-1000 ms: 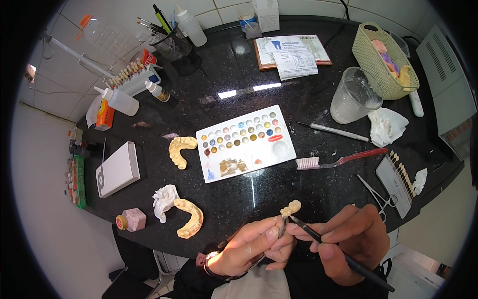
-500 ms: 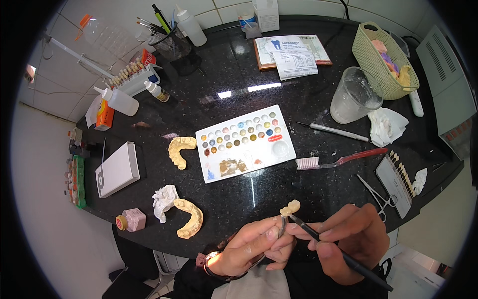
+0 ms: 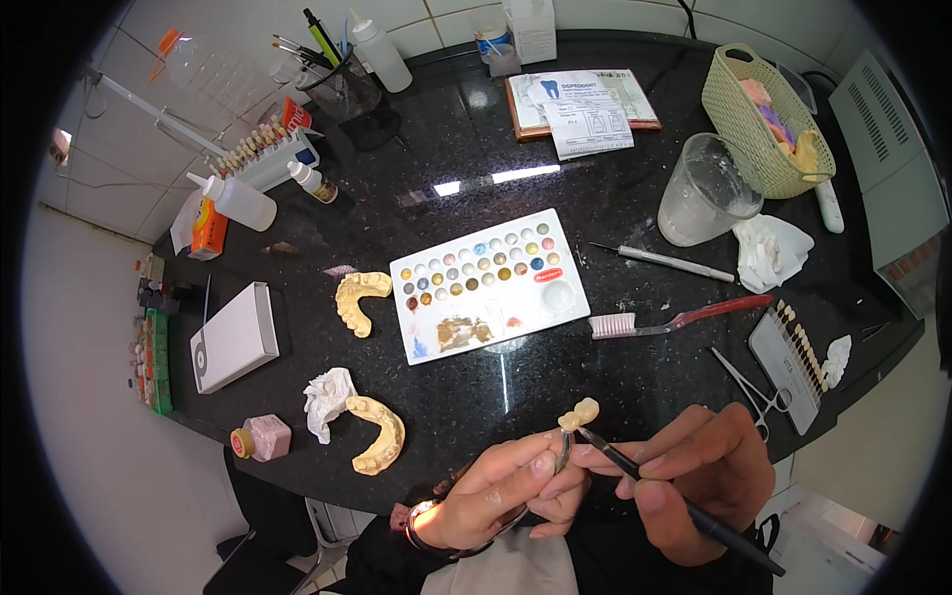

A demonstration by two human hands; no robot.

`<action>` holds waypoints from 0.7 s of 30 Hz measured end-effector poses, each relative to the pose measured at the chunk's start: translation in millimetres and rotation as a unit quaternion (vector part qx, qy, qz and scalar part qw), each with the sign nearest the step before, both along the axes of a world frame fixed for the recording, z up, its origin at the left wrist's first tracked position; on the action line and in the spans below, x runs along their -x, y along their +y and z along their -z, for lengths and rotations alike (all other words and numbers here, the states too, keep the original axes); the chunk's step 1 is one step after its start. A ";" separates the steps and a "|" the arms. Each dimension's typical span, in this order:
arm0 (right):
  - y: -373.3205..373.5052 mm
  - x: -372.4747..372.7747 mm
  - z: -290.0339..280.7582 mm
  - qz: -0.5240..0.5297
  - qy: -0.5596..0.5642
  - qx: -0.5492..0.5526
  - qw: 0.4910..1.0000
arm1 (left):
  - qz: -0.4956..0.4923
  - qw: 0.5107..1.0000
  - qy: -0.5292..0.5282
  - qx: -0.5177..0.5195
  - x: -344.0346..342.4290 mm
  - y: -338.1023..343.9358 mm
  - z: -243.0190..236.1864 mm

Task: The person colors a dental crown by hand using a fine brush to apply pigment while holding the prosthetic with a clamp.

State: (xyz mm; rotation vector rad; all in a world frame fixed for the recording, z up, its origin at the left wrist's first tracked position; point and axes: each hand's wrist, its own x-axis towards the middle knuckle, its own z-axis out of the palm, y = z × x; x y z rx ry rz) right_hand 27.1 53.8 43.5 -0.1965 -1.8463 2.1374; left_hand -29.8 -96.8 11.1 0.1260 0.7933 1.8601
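Note:
My left hand [image 3: 511, 488] is closed around a pair of metal forceps [image 3: 563, 454], most of them hidden by the fingers. Their tip grips a small cream dental bridge [image 3: 581, 413] above the counter's near edge. My right hand [image 3: 706, 486] pinches a slim black-handled brush [image 3: 635, 470], its tip touching or just beside the lower end of the bridge. Beyond the hands lies a white palette [image 3: 496, 288] with rows of coloured wells and smears of brown and blue. Two yellowish plaster dental models, an upper one [image 3: 359, 302] and a nearer one [image 3: 381, 436], sit left of the palette.
Right of the palette are a metal-handled carver [image 3: 674, 264], a red toothbrush [image 3: 684, 317], scissor-handled forceps [image 3: 759, 392] and a tooth shade guide [image 3: 788, 367]. A cloudy plastic cup [image 3: 706, 193] stands by a green basket [image 3: 769, 124]. Left are a pink jar [image 3: 263, 437] and white box [image 3: 235, 337].
Almost nothing differs. My right hand and the brush have shifted very slightly; my left hand holds the bridge in the same place.

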 end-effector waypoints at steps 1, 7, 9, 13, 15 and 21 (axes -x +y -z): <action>-0.1 0.2 -0.9 -0.001 -0.006 -0.010 1.000 | 0.006 1.000 0.004 -0.018 -0.4 -1.4 2.3; 3.9 3.0 9.2 -0.062 0.078 0.026 0.995 | 0.023 0.999 0.014 -0.037 0.9 -2.8 4.2; 8.8 1.8 6.7 -0.066 0.052 -0.014 0.996 | 0.022 0.999 0.003 -0.042 0.3 -4.2 6.0; 2.1 2.3 9.8 -0.023 0.066 -0.007 0.998 | 0.006 1.000 -0.019 -0.012 -0.7 -0.1 -0.5; 5.7 4.2 11.5 -0.050 0.079 -0.047 0.995 | 0.004 1.000 -0.007 0.000 0.2 0.3 -2.6; 8.3 4.1 10.0 -0.076 0.083 -0.038 0.993 | 0.036 0.999 0.028 -0.024 3.1 -5.1 4.3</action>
